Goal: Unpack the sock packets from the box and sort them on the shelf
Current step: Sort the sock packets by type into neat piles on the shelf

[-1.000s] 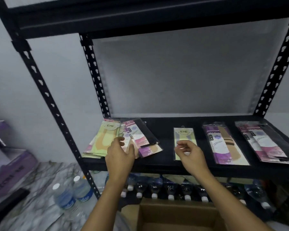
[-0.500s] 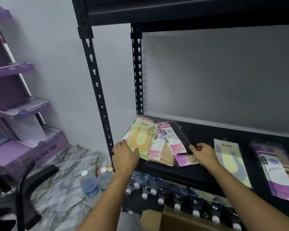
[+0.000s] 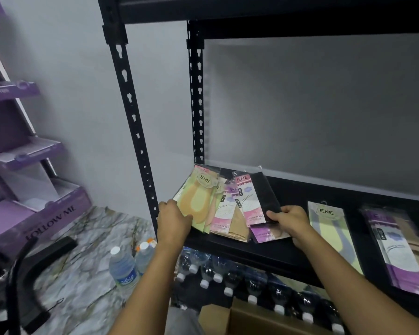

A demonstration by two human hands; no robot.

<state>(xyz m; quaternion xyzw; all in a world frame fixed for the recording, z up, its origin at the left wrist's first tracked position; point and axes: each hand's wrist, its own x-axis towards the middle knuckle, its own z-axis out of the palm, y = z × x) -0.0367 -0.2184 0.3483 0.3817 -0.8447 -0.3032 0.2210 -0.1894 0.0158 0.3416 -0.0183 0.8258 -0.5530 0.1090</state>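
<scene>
The pile (image 3: 218, 209) lies on the shelf (image 3: 252, 249). The left hand (image 3: 173, 220) presses flat fingers on the pile's left side, probably to steady it. The right hand (image 3: 289, 220) pinches the black packet (image 3: 267, 197) at its right side (I think to draw it out). The box (image 3: 264, 320) is below.

Overlapping sock packets (image 3: 224, 209) are fanned flat on the black shelf (image 3: 264, 252) between the hands. A yellow packet (image 3: 196, 201) is touched by the left hand (image 3: 173, 222), and a black packet (image 3: 267, 197) is pinched by the right hand (image 3: 289, 220). The open cardboard box (image 3: 264, 320) is seen below the forearms.
</scene>
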